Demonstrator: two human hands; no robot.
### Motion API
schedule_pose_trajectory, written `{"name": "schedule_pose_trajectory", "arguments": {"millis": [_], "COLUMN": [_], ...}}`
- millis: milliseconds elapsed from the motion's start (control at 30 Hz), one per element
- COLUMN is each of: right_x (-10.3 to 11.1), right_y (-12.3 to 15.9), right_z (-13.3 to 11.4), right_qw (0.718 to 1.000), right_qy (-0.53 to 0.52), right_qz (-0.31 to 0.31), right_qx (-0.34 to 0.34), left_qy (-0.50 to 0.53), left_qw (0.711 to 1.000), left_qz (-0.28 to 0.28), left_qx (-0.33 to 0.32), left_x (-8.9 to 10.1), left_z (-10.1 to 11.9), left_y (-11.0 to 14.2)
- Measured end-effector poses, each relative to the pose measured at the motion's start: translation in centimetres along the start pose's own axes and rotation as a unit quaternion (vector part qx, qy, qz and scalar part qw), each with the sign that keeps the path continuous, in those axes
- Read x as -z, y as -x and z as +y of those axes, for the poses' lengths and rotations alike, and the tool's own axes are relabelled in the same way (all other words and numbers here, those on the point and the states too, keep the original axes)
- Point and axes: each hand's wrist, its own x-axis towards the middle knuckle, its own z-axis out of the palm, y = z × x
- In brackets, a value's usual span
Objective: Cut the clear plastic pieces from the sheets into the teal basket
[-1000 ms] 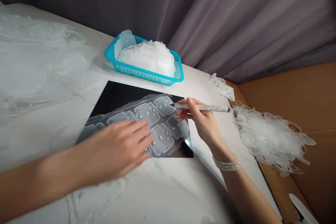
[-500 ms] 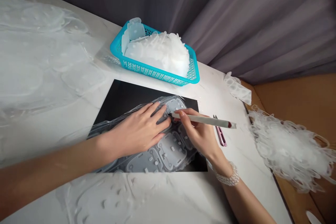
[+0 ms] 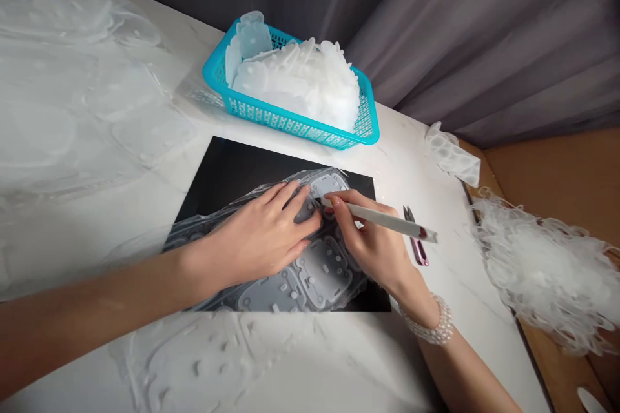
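My left hand (image 3: 264,232) lies with fingers spread on a translucent molded sheet (image 3: 323,271), pressing it against a black mat (image 3: 232,164). Rounded panels with small raised bumps fill the sheet, and part of it is covered by the hand. A slim pale tool like a pen or craft knife (image 3: 387,221) is gripped in my right hand (image 3: 371,239), its dark tip touching the sheet beside my left fingertips. Pink-handled thread snips (image 3: 417,242) rest on the table just right of my right hand.
Behind the mat stands a blue basket (image 3: 290,124) heaped with translucent cut pieces. More clear sheets (image 3: 72,116) are stacked at the left. Stringy offcuts (image 3: 547,264) pile up at the right edge above a cardboard box (image 3: 557,168). A small scrap (image 3: 453,155) lies behind the snips.
My left hand has moved right and forward along the sheet, close to the tool tip. The tool has angled downward at its back end. The view has shifted, bringing the snips into sight.
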Motion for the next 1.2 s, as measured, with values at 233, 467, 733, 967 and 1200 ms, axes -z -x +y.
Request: {"name": "schedule_pose_trajectory", "arguments": {"millis": [233,467,733,967,1200], "right_x": [0.9,-1.2,-2.7,-2.6,-1.6], "right_y": [2.1,2.6,2.6,1.3,0.3], "right_z": [-1.4,0.1,1.0,1.0,0.0], "right_qw": [0.997,0.990,0.981,0.966,0.970], "right_qy": [0.077,0.083,0.144,0.222,0.178], "right_qz": [-0.017,0.016,0.036,-0.052,-0.112], "right_qx": [-0.002,0.109,0.123,0.122,0.122], "left_qy": [0.014,0.011,-0.024,-0.020,-0.012], "left_qw": [1.000,1.000,1.000,1.000,0.999], "left_qz": [-0.006,0.002,0.002,0.018,0.031], "left_qx": [-0.001,-0.010,-0.010,-0.013,0.004], "left_x": [0.3,0.3,0.0,-0.6,-1.0], "left_z": [0.1,0.1,0.3,0.3,0.3], "left_y": [0.0,0.1,0.2,0.5,0.5]}}
